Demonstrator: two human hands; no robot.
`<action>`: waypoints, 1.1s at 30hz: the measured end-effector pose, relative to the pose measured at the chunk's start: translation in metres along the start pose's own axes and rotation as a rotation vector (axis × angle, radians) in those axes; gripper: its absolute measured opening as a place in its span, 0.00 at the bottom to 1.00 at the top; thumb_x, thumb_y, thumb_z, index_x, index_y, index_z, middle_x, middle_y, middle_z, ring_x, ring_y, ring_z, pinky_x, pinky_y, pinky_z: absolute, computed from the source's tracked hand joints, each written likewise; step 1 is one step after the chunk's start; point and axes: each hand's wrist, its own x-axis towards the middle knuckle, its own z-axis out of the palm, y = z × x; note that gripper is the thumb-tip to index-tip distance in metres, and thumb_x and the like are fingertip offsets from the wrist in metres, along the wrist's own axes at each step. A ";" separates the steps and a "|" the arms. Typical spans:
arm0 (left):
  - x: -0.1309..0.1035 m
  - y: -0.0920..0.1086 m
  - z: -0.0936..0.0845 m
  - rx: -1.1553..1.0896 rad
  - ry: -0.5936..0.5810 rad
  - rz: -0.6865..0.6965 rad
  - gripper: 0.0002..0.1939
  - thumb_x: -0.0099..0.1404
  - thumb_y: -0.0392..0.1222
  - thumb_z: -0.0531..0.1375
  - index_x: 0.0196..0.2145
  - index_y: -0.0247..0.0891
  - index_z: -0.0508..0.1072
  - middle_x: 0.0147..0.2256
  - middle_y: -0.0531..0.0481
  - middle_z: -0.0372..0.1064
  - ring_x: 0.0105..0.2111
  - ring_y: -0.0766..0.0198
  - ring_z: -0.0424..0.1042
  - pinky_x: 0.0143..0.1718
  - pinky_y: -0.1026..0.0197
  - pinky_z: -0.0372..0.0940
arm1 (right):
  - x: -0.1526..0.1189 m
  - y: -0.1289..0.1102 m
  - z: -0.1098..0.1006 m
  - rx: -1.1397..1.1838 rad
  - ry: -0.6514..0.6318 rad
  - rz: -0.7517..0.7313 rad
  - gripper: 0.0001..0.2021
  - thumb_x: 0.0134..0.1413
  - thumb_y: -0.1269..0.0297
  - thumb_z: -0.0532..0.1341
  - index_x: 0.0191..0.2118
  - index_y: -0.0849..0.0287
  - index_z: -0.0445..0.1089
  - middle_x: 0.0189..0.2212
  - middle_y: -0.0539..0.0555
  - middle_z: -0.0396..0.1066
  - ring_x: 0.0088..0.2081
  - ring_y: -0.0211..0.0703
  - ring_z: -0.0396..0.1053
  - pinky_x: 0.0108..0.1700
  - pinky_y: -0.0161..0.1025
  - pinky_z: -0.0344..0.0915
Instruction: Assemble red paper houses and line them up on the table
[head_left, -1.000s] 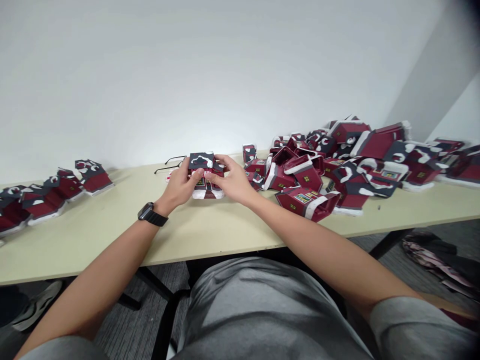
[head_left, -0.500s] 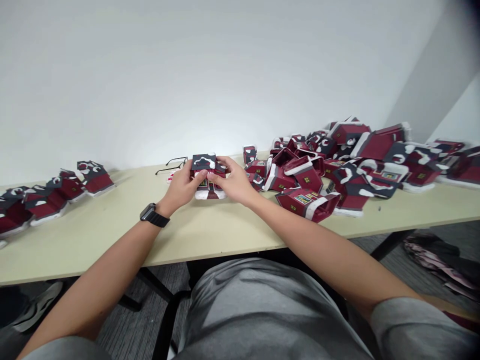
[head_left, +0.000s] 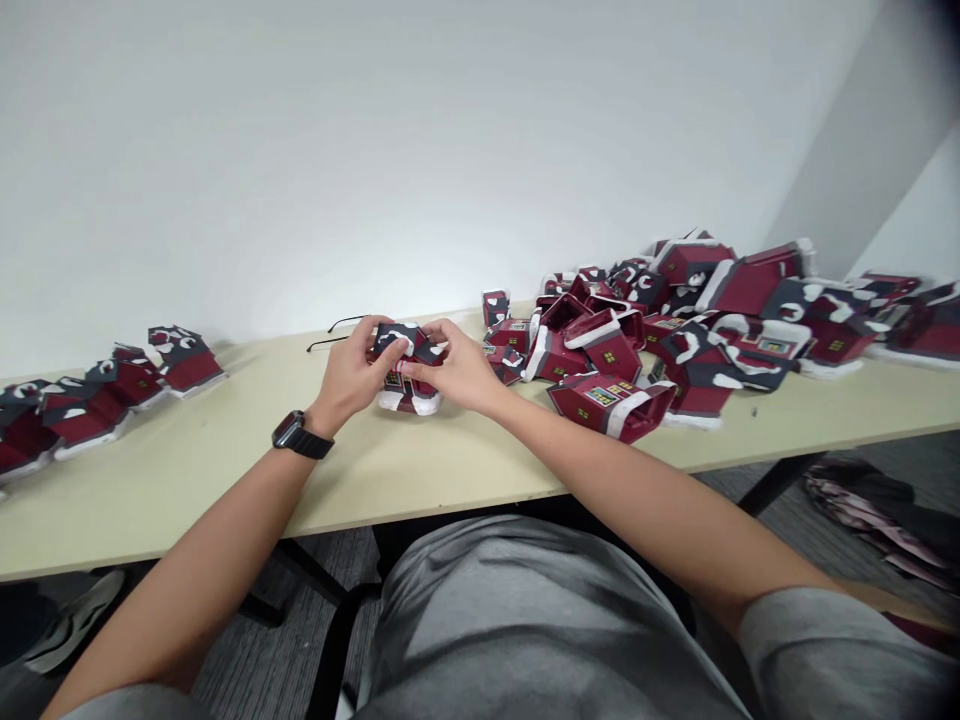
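Observation:
A small dark-red toy house (head_left: 409,392) with a dark, white-patched roof and a white base is gripped from both sides above the light table (head_left: 442,480). My left hand (head_left: 354,370) is closed on its left side, thumb across the front of the roof. On the right side my right hand (head_left: 459,368) is closed on the same house, its thumb near the other thumb. The fingers behind the roof are partly hidden. Whether the base touches the table I cannot tell.
A heap of similar red houses (head_left: 615,350) covers the table's right part. More houses (head_left: 184,358) stand in a row at the far left. Partly hidden black-framed glasses (head_left: 326,342) lie behind my left hand. A pale wall (head_left: 420,150) rises behind the table.
The house has tilted and shifted slightly left and toward me, showing more of its front. Both hands have moved with it, still holding it. The whole view has shifted a little.

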 end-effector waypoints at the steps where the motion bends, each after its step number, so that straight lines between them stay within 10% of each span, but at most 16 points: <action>1: 0.000 -0.001 0.000 0.020 0.001 0.007 0.25 0.69 0.62 0.59 0.53 0.43 0.72 0.33 0.51 0.74 0.29 0.61 0.70 0.31 0.60 0.64 | -0.001 -0.001 0.000 -0.019 -0.011 0.008 0.21 0.48 0.59 0.74 0.45 0.55 0.69 0.49 0.54 0.77 0.50 0.49 0.74 0.54 0.49 0.68; 11: -0.002 0.008 -0.001 0.209 -0.043 0.007 0.29 0.65 0.64 0.62 0.54 0.42 0.71 0.35 0.51 0.75 0.31 0.59 0.71 0.34 0.58 0.61 | -0.005 -0.002 -0.001 -0.174 -0.146 -0.015 0.21 0.50 0.57 0.72 0.47 0.56 0.68 0.48 0.55 0.75 0.48 0.51 0.73 0.51 0.48 0.67; 22: -0.004 0.019 -0.015 0.276 -0.343 -0.119 0.28 0.66 0.64 0.60 0.52 0.40 0.70 0.42 0.45 0.76 0.38 0.52 0.74 0.40 0.54 0.63 | -0.008 0.003 0.000 -0.114 -0.360 -0.054 0.24 0.53 0.63 0.69 0.55 0.56 0.68 0.55 0.58 0.72 0.51 0.49 0.72 0.53 0.46 0.68; 28: -0.021 0.007 -0.071 0.347 -0.310 -0.254 0.30 0.62 0.64 0.63 0.53 0.41 0.70 0.49 0.44 0.75 0.43 0.51 0.75 0.42 0.54 0.66 | -0.010 -0.002 0.000 -0.097 -0.333 0.034 0.27 0.58 0.60 0.68 0.61 0.56 0.64 0.64 0.61 0.65 0.43 0.44 0.73 0.50 0.47 0.71; 33: -0.054 -0.047 -0.162 0.475 -0.294 -0.486 0.41 0.54 0.72 0.65 0.56 0.43 0.69 0.48 0.44 0.76 0.46 0.49 0.76 0.43 0.54 0.69 | -0.009 -0.001 -0.001 -0.139 -0.310 0.057 0.26 0.58 0.64 0.66 0.61 0.57 0.64 0.62 0.62 0.66 0.42 0.45 0.74 0.49 0.48 0.72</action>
